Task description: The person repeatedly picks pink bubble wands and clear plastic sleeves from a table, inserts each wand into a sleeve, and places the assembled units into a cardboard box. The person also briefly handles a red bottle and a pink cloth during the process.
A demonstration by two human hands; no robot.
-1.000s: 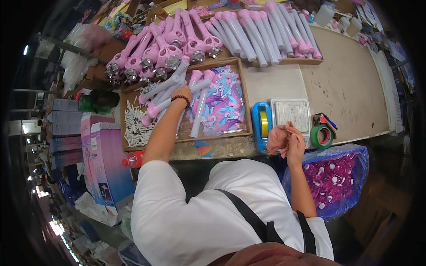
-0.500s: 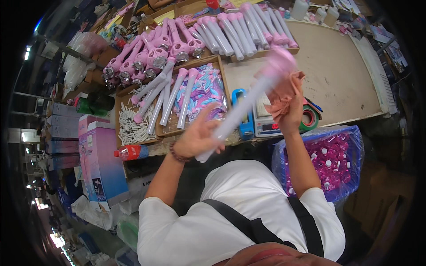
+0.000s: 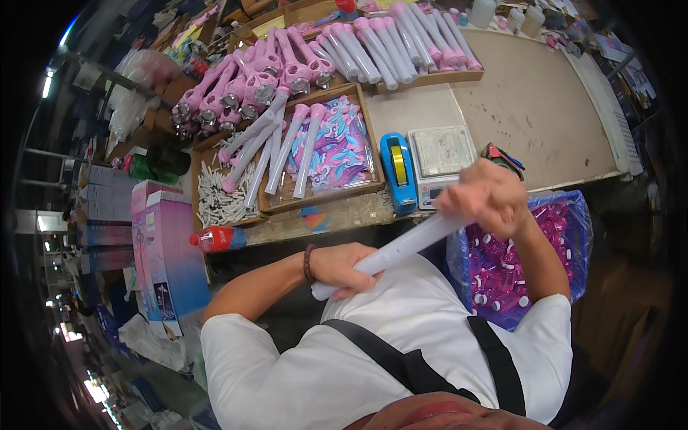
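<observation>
A translucent white tube slants across my front, above my lap. Its lower end is gripped by my left hand, fingers wrapped round it. At the upper end, my right hand is closed round the tube with a salmon-coloured cloth bunched against it. The pink head of the tube is hidden under that hand and cloth, which are slightly blurred. Beyond the right hand stands a weighing scale with a metal plate, and left of it a blue tape dispenser.
More pink-capped tubes lie in a cardboard tray at the back. Pink wand heads are piled at back left. Wooden trays hold patterned packets and small white parts. A blue lined bin of pink bottles stands right; a red-labelled bottle lies left.
The tube has come down toward my lap and tilted flatter. My right hand, with the cloth, has moved from beside the pink end onto it. My left hand has closed round the lower end.
</observation>
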